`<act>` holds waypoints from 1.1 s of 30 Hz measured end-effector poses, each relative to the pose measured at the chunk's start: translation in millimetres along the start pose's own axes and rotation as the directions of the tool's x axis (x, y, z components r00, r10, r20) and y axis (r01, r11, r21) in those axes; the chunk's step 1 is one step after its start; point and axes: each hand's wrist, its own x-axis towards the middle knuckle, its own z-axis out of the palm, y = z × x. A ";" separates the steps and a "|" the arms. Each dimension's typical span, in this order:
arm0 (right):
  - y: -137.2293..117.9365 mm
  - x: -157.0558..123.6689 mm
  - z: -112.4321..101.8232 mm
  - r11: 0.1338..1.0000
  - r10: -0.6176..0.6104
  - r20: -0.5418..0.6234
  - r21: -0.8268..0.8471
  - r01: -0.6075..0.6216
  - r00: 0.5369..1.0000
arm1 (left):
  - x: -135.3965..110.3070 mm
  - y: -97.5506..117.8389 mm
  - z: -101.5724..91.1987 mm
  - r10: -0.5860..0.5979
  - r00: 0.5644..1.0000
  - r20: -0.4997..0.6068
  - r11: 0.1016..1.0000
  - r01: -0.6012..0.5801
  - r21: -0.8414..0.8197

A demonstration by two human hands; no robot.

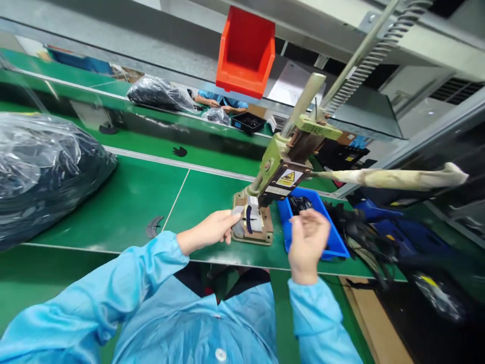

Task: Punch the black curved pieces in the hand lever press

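Observation:
A green hand press (275,156) with a long wrapped lever (397,177) stands in front of me. On its brown base (267,235), a dark curved strip (249,219) lies across a pale fixture under the ram. My left hand (212,227) reaches in from the left, thumb and forefinger pinched at the fixture's left edge; whatever is between the fingertips is too small to make out. Slightly blurred, my right hand (309,240) is raised in front of the blue bin (333,235), fingers loosely curled, thumb apart, with nothing visible in it. The bin contains black parts.
A large bag of dark items (49,172) fills the bench's left. A thin dark curved piece (154,226) lies left of my left hand. Across a divider, a black piece (180,151) rests on green surface. An orange bin (246,53) hangs above; a co-worker's hands (220,103) show beyond.

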 end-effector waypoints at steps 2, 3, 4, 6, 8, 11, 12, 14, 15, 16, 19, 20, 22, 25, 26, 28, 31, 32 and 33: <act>10.6 -42.6 10.7 0.988 0.150 0.233 0.012 -0.157 0.961 | -18.3 5.7 3.1 0.034 0.999 0.032 0.999 -0.034 -0.003; 12.0 -58.0 16.6 0.977 0.197 0.333 0.013 -0.214 0.922 | -24.7 7.7 5.6 0.044 0.998 0.045 0.999 -0.044 0.002; 11.5 -69.2 22.4 0.966 0.228 0.414 0.013 -0.257 0.881 | -29.6 9.1 8.5 0.049 0.997 0.059 0.999 -0.050 0.012; 7.5 -81.1 31.8 0.951 0.257 0.497 0.022 -0.308 0.829 | -35.9 10.4 14.5 0.047 0.996 0.078 0.998 -0.050 0.041; 2.8 -84.3 36.8 0.943 0.265 0.509 0.041 -0.331 0.819 | -39.5 11.4 19.3 0.048 0.996 0.077 0.995 -0.054 0.083; -1.9 -85.2 36.7 0.943 0.250 0.483 0.074 -0.323 0.839 | -43.9 14.3 23.5 0.053 0.998 0.041 0.986 -0.059 0.155; -2.8 -86.0 35.6 0.946 0.240 0.472 0.084 -0.314 0.849 | -45.2 15.5 24.5 0.055 0.998 0.034 0.983 -0.060 0.174; -4.4 -88.4 32.9 0.951 0.220 0.453 0.099 -0.294 0.864 | -47.1 17.3 26.5 0.048 0.998 0.043 0.983 -0.055 0.174; -5.1 -89.9 31.7 0.953 0.212 0.447 0.103 -0.285 0.869 | -47.4 17.5 27.6 0.038 0.997 0.064 0.988 -0.047 0.146; -5.7 -91.5 30.8 0.955 0.205 0.445 0.105 -0.278 0.872 | -47.0 17.2 28.7 0.021 0.995 0.093 0.994 -0.031 0.102; -5.9 -95.7 29.3 0.957 0.202 0.456 0.095 -0.273 0.866 | -42.3 13.5 30.6 -0.051 0.984 0.172 0.997 0.060 -0.043; -5.2 -96.7 28.8 0.958 0.206 0.464 0.086 -0.275 0.862 | -40.1 11.8 30.6 -0.066 0.981 0.181 0.995 0.080 -0.066; -2.7 -98.0 27.0 0.960 0.211 0.471 0.064 -0.272 0.857 | -36.3 8.8 29.7 -0.073 0.980 0.183 0.994 0.087 -0.067; 2.8 -98.0 21.7 0.973 0.185 0.464 0.038 -0.228 0.866 | -35.8 7.5 27.3 -0.044 0.982 0.182 0.998 0.051 -0.033; 4.6 -97.6 19.5 0.978 0.168 0.466 0.031 -0.206 0.869 | -37.1 8.1 26.8 -0.030 0.986 0.162 0.999 0.036 -0.035; 7.9 -96.5 15.7 0.987 0.130 0.489 0.019 -0.160 0.863 | -40.4 10.4 26.8 -0.016 0.994 0.107 0.996 0.026 -0.084; 11.1 -94.5 12.7 0.995 0.083 0.521 -0.003 -0.096 0.850 | -42.6 13.2 28.8 -0.062 0.996 0.070 0.975 0.076 -0.210; 11.7 -93.8 12.5 0.997 0.072 0.522 -0.011 -0.078 0.850 | -41.6 13.1 29.5 -0.087 0.993 0.076 0.964 0.103 -0.245; 12.2 -93.2 12.5 0.998 0.064 0.520 -0.019 -0.063 0.851 | -39.8 12.2 29.9 -0.109 0.991 0.082 0.954 0.127 -0.273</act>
